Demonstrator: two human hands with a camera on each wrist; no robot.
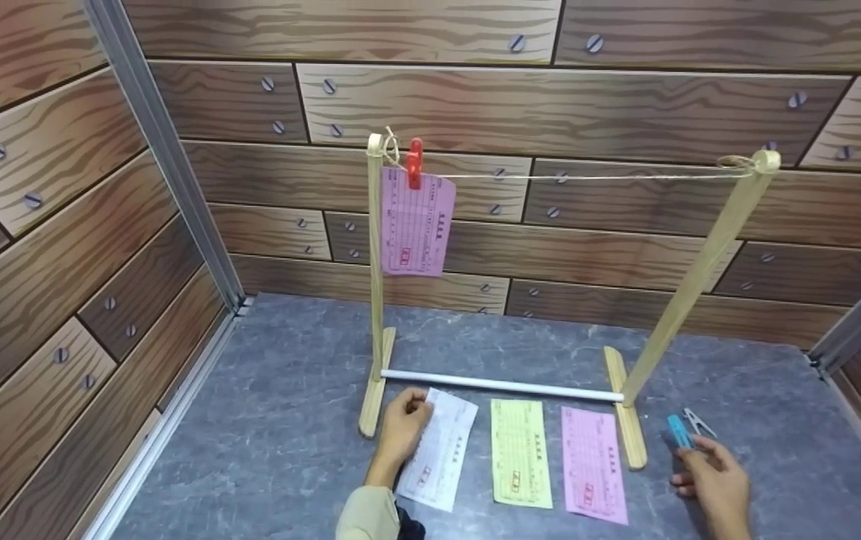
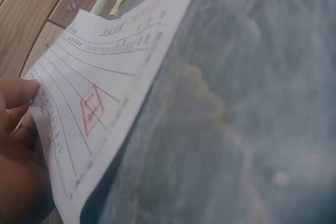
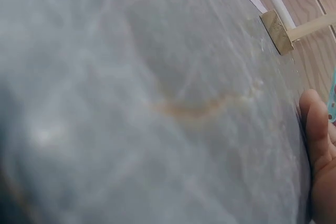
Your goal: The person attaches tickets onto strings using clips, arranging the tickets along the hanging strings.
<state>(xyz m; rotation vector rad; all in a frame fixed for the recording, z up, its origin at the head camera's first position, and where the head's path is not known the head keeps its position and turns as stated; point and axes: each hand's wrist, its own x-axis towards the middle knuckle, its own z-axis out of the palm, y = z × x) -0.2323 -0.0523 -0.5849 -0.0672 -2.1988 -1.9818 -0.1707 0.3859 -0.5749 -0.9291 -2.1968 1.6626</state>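
Observation:
My left hand [image 1: 403,426] pinches the upper left corner of a white printed slip [image 1: 442,450]; in the left wrist view the slip [image 2: 100,82] curves up off the table. Its thumb and finger are at the paper's edge. At the right, my right hand [image 1: 715,480] holds a blue clothespin [image 1: 679,433] between thumb and fingers, with a grey clothespin [image 1: 700,423] just beyond. Only a sliver of the blue clothespin [image 3: 332,100] enters the right wrist view. A red clothespin [image 1: 415,165] fastens a pink slip [image 1: 417,223] to the string [image 1: 588,177].
Two wooden posts [image 1: 376,262] on flat feet carry the string, joined low down by a white rod [image 1: 502,385]. A yellow slip [image 1: 521,454] and another pink slip [image 1: 594,465] lie on the grey marbled table [image 1: 265,450]. Wood-patterned panels [image 1: 430,97] stand behind.

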